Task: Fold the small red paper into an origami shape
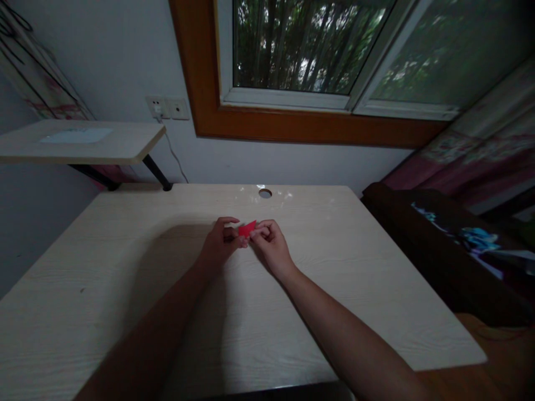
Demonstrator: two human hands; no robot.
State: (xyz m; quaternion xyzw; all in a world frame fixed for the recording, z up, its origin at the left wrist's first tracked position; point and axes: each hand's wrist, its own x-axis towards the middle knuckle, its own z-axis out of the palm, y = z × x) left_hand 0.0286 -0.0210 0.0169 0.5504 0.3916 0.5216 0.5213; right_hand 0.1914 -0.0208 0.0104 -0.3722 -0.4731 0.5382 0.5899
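Note:
A small piece of folded red paper [246, 228] is held up between my two hands, over the far middle of the pale wooden desk [351, 301]. My left hand [221, 239] pinches its left and lower side with thumb and fingers, the index finger curving above. On the other side, my right hand [271, 242] grips the paper's right edge between thumb and bent fingers. The paper shows a pointed upper right corner. Fingertips cover its lower edge, so its full shape is hidden.
A round cable hole [264, 193] lies near the desk's back edge. At the left a raised shelf [137, 142] on black legs carries a pale sheet [77, 135]. Behind are wall sockets [167, 108] and a window [309, 50]. A dark brown piece of furniture [422, 234] stands right.

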